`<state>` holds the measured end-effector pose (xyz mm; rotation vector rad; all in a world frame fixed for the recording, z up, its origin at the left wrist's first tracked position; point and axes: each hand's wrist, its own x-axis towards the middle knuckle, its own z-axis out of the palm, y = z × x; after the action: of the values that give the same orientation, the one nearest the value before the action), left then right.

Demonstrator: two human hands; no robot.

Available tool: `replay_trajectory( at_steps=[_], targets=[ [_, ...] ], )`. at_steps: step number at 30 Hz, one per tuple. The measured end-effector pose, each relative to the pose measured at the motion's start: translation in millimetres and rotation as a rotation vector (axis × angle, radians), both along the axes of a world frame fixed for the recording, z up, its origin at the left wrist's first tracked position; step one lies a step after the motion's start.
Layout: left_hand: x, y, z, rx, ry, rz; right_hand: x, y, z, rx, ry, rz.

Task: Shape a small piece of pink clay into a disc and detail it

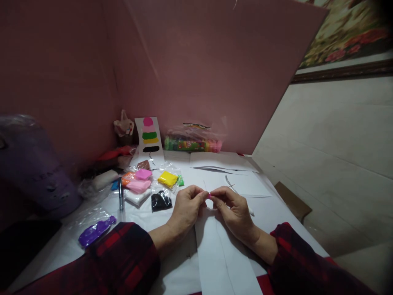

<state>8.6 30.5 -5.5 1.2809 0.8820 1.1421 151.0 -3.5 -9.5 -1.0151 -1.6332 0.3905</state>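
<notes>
Pink panels (199,73) stand beside a pale wall (344,127).

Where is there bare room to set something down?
The white surface between the right hand and table edge looks mostly bare, as does the paper strip between the sleeves. Crowded: left of the left hand, with black packet, yellow packet, purple packet and pen.

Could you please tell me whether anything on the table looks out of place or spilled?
Nothing looks spilled. The purple packet lies apart from the cluster of other coloured packets, near the left sleeve, so it seems slightly out of place.
</notes>
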Motion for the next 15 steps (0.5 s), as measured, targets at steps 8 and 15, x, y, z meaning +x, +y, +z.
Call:
replay_trajectory(
  at_steps=[8,15],
  targets=[
    [-1.1,-1.3,2.3,0.013,-0.019,-0.154,1.5,-1.7,-1.8,-0.061,-0.052,0.084],
    [-0.8,-2.3,2.9,0.002,-0.060,-0.080,-0.7,-1.6,5.5,-0.010,-0.145,0.000]
  ],
)
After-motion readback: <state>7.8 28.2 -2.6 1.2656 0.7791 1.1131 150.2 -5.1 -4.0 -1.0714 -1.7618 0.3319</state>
